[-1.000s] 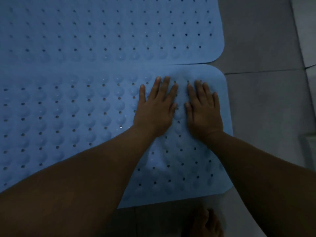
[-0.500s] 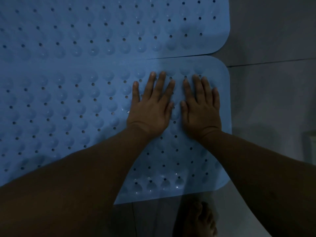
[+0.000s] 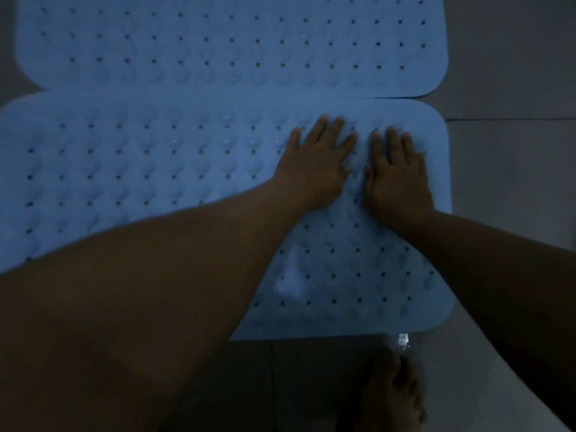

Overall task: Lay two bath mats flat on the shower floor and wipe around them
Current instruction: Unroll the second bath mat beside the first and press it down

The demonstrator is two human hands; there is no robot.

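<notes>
Left hand (image 3: 314,169) flat, palm down, fingers straight and slightly spread, pressing on near bath mat (image 3: 156,169); gripping nothing. Right hand (image 3: 397,179) just beside it, likewise flat with fingers straight and close together, pressing same mat near its right edge; thumbs of both hands nearly touching. Both forearms reaching in from bottom of view, left one crossing mat's lower left part.

Near bath mat: light blue, bumpy, dotted with small holes, rounded corners, lying flat on grey tiled shower floor (image 3: 511,182). Pale shiny patch on its lower part, between forearms. Far bath mat (image 3: 233,42): same colour and pattern, lying flat beyond near one, long edges meeting; which edge overlaps cannot be told in dim light. Far mat set slightly rightward at left end, leaving bare floor at upper left corner.

Bare foot (image 3: 392,397) on floor below near mat's lower edge, toes pointing toward it. Small wet glint (image 3: 403,339) on floor just beside mat's lower right corner
</notes>
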